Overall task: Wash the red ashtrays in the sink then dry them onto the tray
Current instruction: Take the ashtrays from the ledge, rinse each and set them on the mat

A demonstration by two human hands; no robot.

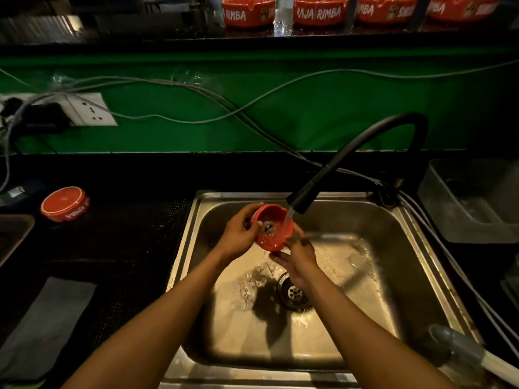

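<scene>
A red ashtray (271, 230) is held tilted over the steel sink (393, 237), under the running water from the black faucet (303, 197). My left hand (241, 231) grips its left rim, thumb inside the bowl. Against its lower right edge lies my right hand (297, 255), with fingers fairly straight. Another red ashtray (65, 204) lies upside down on the dark counter at the left. Several more red ashtrays (320, 9) stand on the high shelf at the back.
A grey cloth (47, 327) lies on the counter at the lower left. A clear plastic tub (471, 200) stands right of the sink. Cables (196, 119) and a wall socket (90, 109) run along the green wall. A dark tray edge (14, 234) shows at the far left.
</scene>
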